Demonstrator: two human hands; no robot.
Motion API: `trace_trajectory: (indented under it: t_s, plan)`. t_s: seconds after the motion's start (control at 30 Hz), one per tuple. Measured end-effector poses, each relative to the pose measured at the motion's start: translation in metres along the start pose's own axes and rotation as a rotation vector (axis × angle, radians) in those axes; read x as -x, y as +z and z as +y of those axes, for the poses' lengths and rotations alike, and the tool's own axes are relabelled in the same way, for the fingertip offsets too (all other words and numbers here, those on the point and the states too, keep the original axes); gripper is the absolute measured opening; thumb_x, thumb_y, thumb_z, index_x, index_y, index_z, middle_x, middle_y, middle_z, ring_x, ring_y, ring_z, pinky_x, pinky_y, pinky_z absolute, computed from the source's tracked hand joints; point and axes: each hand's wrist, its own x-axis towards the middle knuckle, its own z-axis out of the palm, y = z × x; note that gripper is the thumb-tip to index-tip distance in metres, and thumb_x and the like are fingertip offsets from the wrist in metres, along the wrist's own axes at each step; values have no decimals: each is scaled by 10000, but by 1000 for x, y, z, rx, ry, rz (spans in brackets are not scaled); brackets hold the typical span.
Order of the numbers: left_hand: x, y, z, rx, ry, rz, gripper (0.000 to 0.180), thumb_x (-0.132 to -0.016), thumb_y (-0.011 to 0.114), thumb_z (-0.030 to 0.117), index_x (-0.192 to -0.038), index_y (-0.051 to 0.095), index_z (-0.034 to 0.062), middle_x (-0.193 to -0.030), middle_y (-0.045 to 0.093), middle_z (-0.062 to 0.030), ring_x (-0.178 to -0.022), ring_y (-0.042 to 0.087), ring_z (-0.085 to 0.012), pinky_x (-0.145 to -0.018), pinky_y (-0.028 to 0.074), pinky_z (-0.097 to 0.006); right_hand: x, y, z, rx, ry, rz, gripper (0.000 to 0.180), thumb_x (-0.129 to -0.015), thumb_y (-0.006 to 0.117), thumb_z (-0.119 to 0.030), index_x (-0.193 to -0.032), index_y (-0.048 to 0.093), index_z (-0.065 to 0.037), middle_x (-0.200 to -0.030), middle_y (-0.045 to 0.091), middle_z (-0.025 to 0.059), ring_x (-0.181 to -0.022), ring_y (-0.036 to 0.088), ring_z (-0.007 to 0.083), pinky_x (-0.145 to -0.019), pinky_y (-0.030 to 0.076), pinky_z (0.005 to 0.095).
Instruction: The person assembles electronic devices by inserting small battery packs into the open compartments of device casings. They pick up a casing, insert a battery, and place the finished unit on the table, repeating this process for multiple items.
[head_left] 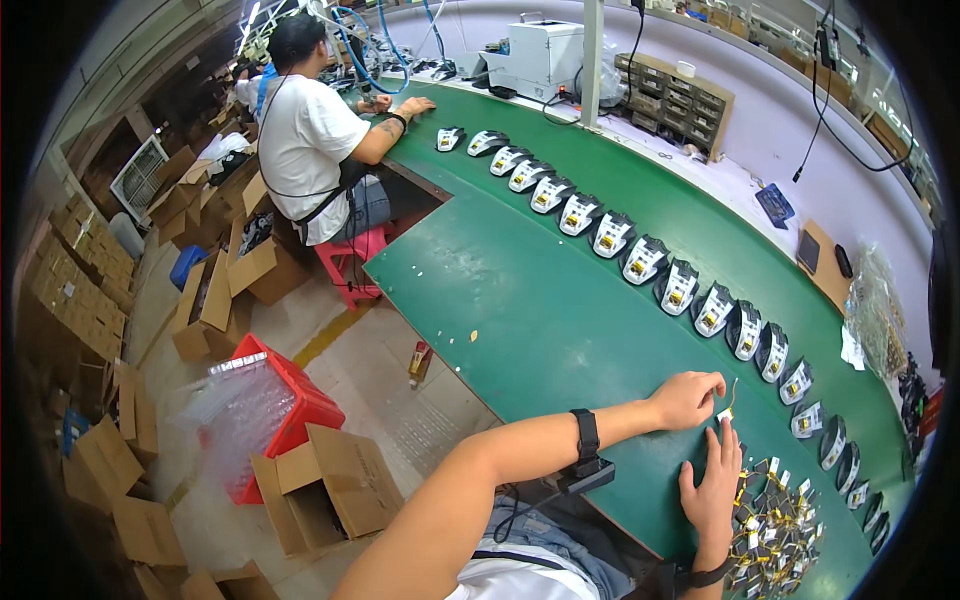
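Observation:
Over the green bench, my left hand [690,400] has its fingers curled together at the near side of a thin wire. What lies inside those fingers is hidden. Below it, my right hand [715,485] is stretched out with the thumb apart, its fingertips touching a small white wired piece [726,412] that looks like a battery pack. Next to my right wrist lies a heap of similar wired packs [775,530], grey and white with yellow leads. Beyond both hands runs a long curved row of black-and-white mouse-shaped shells [645,260], many showing a yellow part inside.
A co-worker [315,140] sits on a pink stool [350,262] at the far left. Cardboard boxes [335,490] and a red crate [300,390] with plastic bags stand on the floor at left. Along the back are a drawer cabinet [675,100] and a white machine [540,60].

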Motion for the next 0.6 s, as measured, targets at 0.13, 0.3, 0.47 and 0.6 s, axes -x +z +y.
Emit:
trace_trajectory:
  t_s: [0.13,0.3,0.47,0.6]
  plan:
    - [7,-12,9,43,-41,-33,329,-784,584,64,-1113,587,73,-867,590,-110,-623,588,-251,-630,484,-374,14,-20,-17,-155,85,-58,639,-750,653,-114,-1337,442,25,-1523,305,207,-1407,264,432,-1142,232,510]
    - [2,-6,15,-23,58,-108,394,-766,603,72,-1160,593,69,-930,585,-132,-724,602,-281,-704,504,-384,71,-43,-7,-140,210,85,618,-779,599,-71,-1368,435,21,-1507,337,219,-1408,282,424,-1145,235,500]
    - [-5,-14,18,-168,115,-183,398,-787,571,18,-1181,614,51,-1030,639,-152,-915,629,-289,-800,519,-380,106,-50,-10,-185,414,281,548,-771,640,-97,-1300,528,-8,-1443,430,208,-1354,371,416,-1119,292,481]
    - [3,-18,40,-189,-50,-297,429,-807,610,75,-1232,578,30,-1147,593,-159,-1044,558,-332,-890,466,-397,129,-38,1,-46,415,251,537,-834,661,-258,-1287,535,2,-1425,451,177,-1350,381,378,-1106,301,492]
